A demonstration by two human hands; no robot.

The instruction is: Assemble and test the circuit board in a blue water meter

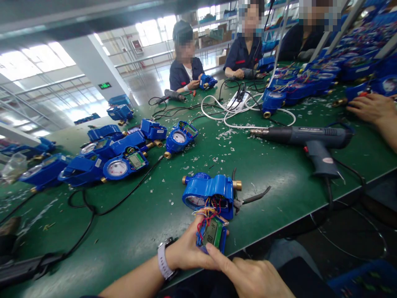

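A blue display module with a lit LCD and green circuit board lies in my left hand, fingers wrapped around it. A watch with a pale strap is on that wrist. Colored wires run from the module into a blue water meter with brass ends, which sits just beyond on the table. My right hand has its index finger stretched out, the tip at the module's lower edge by the screen. Its other fingers look curled, with nothing visible in them, and the thumb is hidden.
A heat gun lies on the green table at right. More water meters are grouped at left, and others are piled far right. Cables and a white power strip lie behind. Co-workers sit opposite; another person's hand is at right.
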